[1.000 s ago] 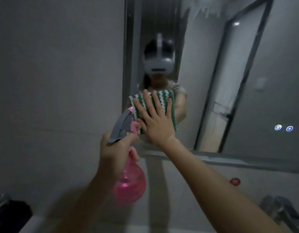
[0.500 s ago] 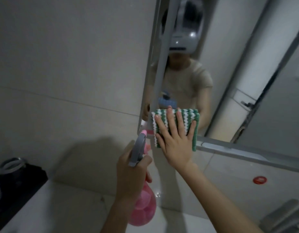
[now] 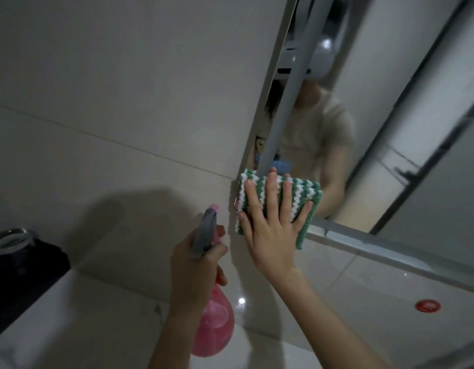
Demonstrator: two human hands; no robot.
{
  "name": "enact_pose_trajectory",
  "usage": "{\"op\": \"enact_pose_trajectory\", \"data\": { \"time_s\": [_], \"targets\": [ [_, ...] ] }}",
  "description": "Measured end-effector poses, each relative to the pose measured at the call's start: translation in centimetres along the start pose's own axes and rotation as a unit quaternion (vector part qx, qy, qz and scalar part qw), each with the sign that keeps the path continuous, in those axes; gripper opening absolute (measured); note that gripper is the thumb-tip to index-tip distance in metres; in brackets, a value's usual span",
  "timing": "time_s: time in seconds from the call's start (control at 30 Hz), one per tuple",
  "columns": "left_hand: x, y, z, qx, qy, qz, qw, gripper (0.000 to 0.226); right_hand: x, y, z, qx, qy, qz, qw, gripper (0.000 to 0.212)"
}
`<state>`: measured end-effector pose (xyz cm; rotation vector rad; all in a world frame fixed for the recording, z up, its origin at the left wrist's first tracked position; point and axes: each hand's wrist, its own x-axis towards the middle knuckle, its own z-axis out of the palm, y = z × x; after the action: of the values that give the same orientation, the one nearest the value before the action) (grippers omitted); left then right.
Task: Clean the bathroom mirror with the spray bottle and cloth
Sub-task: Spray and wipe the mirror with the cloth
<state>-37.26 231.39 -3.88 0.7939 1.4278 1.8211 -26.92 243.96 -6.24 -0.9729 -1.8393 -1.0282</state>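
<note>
At the far left a dark box (image 3: 22, 272) sits on the left end of the counter (image 3: 84, 323), with a clear ring-shaped thing (image 3: 10, 237) on top of it. The pale tiled wall (image 3: 124, 102) rises behind.

Next comes the left hand (image 3: 196, 270). Its fingers are curled round the neck of the pink bottle (image 3: 213, 326) and hold it up above the counter. The grey spray head points up at the wall, just left of the bottom left corner of the mirror (image 3: 390, 129). The round pink belly hangs below the hand.

Just to the right is the right hand (image 3: 273, 230). Its fingers are straight and spread apart, and they press the cloth (image 3: 297, 193) flat. The cloth is green with white zigzag stripes. It lies over the bottom left corner of the mirror, partly on the glass and partly over the frame and the wall.

In the glass you can see a person in a pale shirt with a white headset.

Far right, below the mirror, a small red round sticker (image 3: 423, 305) is on the wall.
</note>
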Motion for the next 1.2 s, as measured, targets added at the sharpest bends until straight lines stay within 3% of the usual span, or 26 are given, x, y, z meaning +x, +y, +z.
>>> {"op": "enact_pose_trajectory", "data": {
  "time_s": [0.17,0.27,0.43,0.57,0.67,0.73,0.9,1.07,1.2],
  "targets": [
    [-0.4,1.3,0.7,-0.022,-0.004,0.028,0.999,0.047,0.8,1.0,-0.6,-0.011,-0.022,-0.055,0.998,0.055],
    [-0.6,2.3,1.5,-0.009,-0.008,0.043,0.999,0.026,3.8,2.5,-1.5,-0.023,-0.025,-0.139,0.990,0.053],
    [-0.4,6.5,3.5,-0.008,-0.023,0.104,0.994,0.013,11.3,4.7,-3.5,-0.020,-0.007,-0.238,0.971,0.048],
    [0.9,12.0,4.1,-0.014,-0.013,0.166,0.986,0.033,18.4,7.2,-5.7,-0.036,0.022,-0.287,0.957,0.048],
    [1.7,16.9,4.0,0.013,-0.012,0.235,0.972,0.029,24.0,9.1,-7.7,-0.061,0.028,-0.303,0.951,0.049],
    [2.4,19.9,3.9,0.026,-0.014,0.278,0.960,0.016,27.7,10.4,-9.1,-0.083,0.027,-0.296,0.951,0.050],
    [3.9,27.2,4.6,0.015,-0.051,0.315,0.947,0.008,35.1,12.6,-12.6,-0.116,0.011,-0.245,0.963,0.054],
    [5.3,33.4,5.8,0.022,-0.071,0.347,0.935,0.011,41.4,14.6,-15.7,-0.121,-0.001,-0.180,0.976,0.059],
    [6.0,36.3,6.5,0.063,-0.077,0.418,0.903,0.010,45.9,17.0,-18.7,-0.118,-0.013,-0.113,0.986,0.053]
  ]
}}
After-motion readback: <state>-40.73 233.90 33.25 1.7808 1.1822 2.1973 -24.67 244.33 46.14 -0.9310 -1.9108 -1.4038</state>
